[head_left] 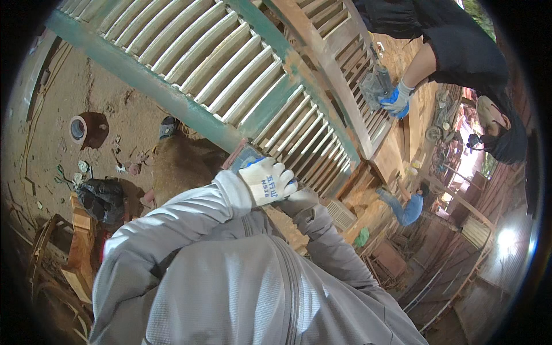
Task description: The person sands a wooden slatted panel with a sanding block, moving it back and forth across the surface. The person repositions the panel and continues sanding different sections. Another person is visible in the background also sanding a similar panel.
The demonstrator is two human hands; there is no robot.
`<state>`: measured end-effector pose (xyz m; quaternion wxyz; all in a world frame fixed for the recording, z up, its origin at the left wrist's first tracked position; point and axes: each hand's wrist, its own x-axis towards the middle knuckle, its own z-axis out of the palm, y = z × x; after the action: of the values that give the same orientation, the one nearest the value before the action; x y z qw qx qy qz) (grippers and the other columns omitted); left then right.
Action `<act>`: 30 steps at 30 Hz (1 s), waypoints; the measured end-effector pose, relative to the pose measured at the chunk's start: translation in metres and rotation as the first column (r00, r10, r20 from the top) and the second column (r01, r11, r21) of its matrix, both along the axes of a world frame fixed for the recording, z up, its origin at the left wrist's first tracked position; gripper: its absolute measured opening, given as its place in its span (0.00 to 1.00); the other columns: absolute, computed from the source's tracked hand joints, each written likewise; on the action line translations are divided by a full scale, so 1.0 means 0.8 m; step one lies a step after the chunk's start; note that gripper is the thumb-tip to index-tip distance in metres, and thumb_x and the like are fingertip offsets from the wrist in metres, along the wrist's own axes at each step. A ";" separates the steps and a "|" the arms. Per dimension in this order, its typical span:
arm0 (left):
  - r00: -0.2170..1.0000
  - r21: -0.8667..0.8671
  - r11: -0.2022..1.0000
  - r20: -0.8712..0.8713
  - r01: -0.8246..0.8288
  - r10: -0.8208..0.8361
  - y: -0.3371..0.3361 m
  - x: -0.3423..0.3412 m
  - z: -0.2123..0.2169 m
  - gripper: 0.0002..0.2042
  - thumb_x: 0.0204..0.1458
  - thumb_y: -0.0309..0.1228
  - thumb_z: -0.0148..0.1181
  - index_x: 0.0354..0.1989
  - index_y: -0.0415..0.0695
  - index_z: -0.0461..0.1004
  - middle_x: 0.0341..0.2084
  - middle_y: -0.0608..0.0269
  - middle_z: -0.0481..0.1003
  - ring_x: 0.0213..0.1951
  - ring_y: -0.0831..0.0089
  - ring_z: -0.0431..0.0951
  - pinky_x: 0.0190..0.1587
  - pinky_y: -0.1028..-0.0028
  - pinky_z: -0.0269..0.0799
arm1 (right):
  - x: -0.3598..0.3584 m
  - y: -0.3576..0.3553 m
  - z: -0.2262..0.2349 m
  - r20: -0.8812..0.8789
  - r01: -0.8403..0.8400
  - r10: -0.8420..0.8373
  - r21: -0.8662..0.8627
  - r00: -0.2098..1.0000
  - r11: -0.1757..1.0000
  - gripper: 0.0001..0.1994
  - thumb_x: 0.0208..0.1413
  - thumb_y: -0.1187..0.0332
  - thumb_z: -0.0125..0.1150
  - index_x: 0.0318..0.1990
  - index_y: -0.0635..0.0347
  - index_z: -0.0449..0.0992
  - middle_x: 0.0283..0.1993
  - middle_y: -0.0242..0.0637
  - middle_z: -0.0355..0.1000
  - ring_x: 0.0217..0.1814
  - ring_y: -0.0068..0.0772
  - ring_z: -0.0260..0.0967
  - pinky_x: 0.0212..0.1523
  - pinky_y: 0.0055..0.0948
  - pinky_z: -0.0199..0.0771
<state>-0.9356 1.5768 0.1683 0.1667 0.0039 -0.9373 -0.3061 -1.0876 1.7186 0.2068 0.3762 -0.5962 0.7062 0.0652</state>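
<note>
Left hand [268, 179], in a white knit glove w/ blue palm, is curled shut over a small blocky sander [246, 156] pressed on the green frame of a slatted wooden shutter [230, 75]. Right hand [300, 201] is mostly hidden behind it; can't tell its grip. Across the shutter, a co-worker's blue-gloved hand [397, 99] holds what looks like a grey sander [375, 85].

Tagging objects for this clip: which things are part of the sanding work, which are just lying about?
In use:
- left hand, gloved, on a sander
- right hand, mostly hidden
- green louvred shutter
- co-worker's sander

Lying about:
- black bag
- brown pot
- floor scraps
</note>
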 end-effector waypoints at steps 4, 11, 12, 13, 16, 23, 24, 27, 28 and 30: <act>0.999 -0.026 0.999 -0.039 0.020 -0.021 -0.029 0.028 -0.013 0.12 0.52 0.37 0.57 0.44 0.52 0.75 0.38 0.65 0.76 0.42 0.67 0.80 0.46 0.66 0.79 | 0.030 -0.021 -0.016 0.063 0.173 -0.179 0.096 0.982 0.980 0.12 0.59 0.60 0.62 0.48 0.48 0.81 0.47 0.43 0.79 0.49 0.49 0.78 0.46 0.47 0.79; 0.987 -0.129 0.985 -0.099 0.114 -0.128 -0.042 -0.001 -0.018 0.11 0.51 0.37 0.56 0.43 0.56 0.72 0.38 0.68 0.75 0.41 0.68 0.80 0.44 0.66 0.79 | 0.037 -0.020 -0.001 -0.036 0.261 -0.259 0.075 0.965 0.962 0.15 0.62 0.54 0.59 0.50 0.50 0.81 0.48 0.44 0.81 0.49 0.50 0.79 0.46 0.45 0.80; 0.986 -0.177 0.976 -0.087 0.127 -0.144 -0.041 -0.001 -0.020 0.11 0.51 0.37 0.57 0.43 0.56 0.72 0.37 0.69 0.75 0.41 0.69 0.80 0.44 0.66 0.79 | 0.050 -0.027 0.010 -0.128 0.324 -0.313 0.079 0.941 0.943 0.19 0.62 0.50 0.61 0.52 0.52 0.81 0.51 0.47 0.80 0.53 0.51 0.79 0.50 0.45 0.79; 0.983 -0.231 0.962 -0.072 0.148 -0.168 -0.044 0.001 -0.017 0.11 0.51 0.37 0.57 0.44 0.57 0.71 0.37 0.69 0.74 0.41 0.69 0.80 0.44 0.65 0.79 | 0.057 -0.036 0.014 -0.138 0.372 -0.352 0.166 0.926 0.913 0.21 0.60 0.49 0.62 0.52 0.53 0.81 0.52 0.47 0.80 0.54 0.52 0.78 0.52 0.46 0.79; 0.956 -0.165 0.943 0.004 0.290 -0.293 -0.083 0.018 0.005 0.18 0.45 0.39 0.68 0.44 0.56 0.71 0.37 0.68 0.74 0.42 0.65 0.81 0.44 0.62 0.78 | 0.074 -0.059 0.019 -0.155 0.515 -0.493 0.338 0.856 0.788 0.28 0.54 0.45 0.67 0.55 0.55 0.80 0.55 0.52 0.79 0.58 0.56 0.76 0.56 0.48 0.77; 0.838 -0.021 0.849 0.177 0.528 -0.516 -0.078 0.007 0.015 0.20 0.43 0.38 0.73 0.45 0.53 0.75 0.43 0.65 0.77 0.49 0.65 0.80 0.48 0.63 0.77 | 0.093 -0.002 -0.022 -0.133 0.564 -0.548 0.210 0.826 0.798 0.23 0.54 0.48 0.67 0.50 0.52 0.82 0.52 0.51 0.79 0.58 0.55 0.76 0.55 0.49 0.78; 0.812 -0.009 0.822 0.167 0.569 -0.560 -0.071 0.007 0.014 0.18 0.44 0.37 0.72 0.44 0.52 0.76 0.42 0.66 0.77 0.49 0.65 0.80 0.48 0.64 0.76 | 0.104 0.007 -0.018 -0.194 0.604 -0.572 0.245 0.797 0.758 0.21 0.55 0.48 0.66 0.51 0.49 0.82 0.51 0.50 0.80 0.57 0.55 0.77 0.55 0.48 0.78; 0.740 -0.010 0.757 0.216 0.653 -0.636 -0.063 0.000 0.006 0.20 0.46 0.39 0.73 0.48 0.52 0.77 0.45 0.66 0.77 0.50 0.65 0.80 0.51 0.63 0.76 | 0.121 0.028 -0.030 -0.107 0.649 -0.643 0.045 0.759 0.759 0.19 0.53 0.50 0.69 0.48 0.49 0.84 0.47 0.47 0.82 0.53 0.53 0.79 0.52 0.48 0.80; 0.728 -0.015 0.746 0.231 0.666 -0.645 -0.074 -0.004 0.011 0.20 0.46 0.40 0.73 0.48 0.52 0.77 0.45 0.66 0.77 0.50 0.65 0.80 0.51 0.63 0.76 | 0.125 0.022 -0.028 -0.093 0.676 -0.672 0.011 0.735 0.737 0.18 0.52 0.52 0.70 0.47 0.50 0.84 0.45 0.47 0.82 0.52 0.52 0.80 0.51 0.47 0.80; 0.697 -0.032 0.725 0.307 0.688 -0.648 -0.097 -0.018 0.023 0.21 0.46 0.41 0.73 0.49 0.53 0.77 0.46 0.66 0.77 0.51 0.66 0.79 0.53 0.64 0.76 | 0.122 0.000 -0.035 -0.118 0.756 -0.748 0.044 0.653 0.653 0.17 0.50 0.54 0.73 0.44 0.52 0.85 0.42 0.45 0.83 0.50 0.51 0.81 0.48 0.46 0.81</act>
<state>-0.9502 1.4992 0.1869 -0.0877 -0.3071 -0.9073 -0.2735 -0.9901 1.7186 0.1791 0.3638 -0.2294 0.9020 -0.0384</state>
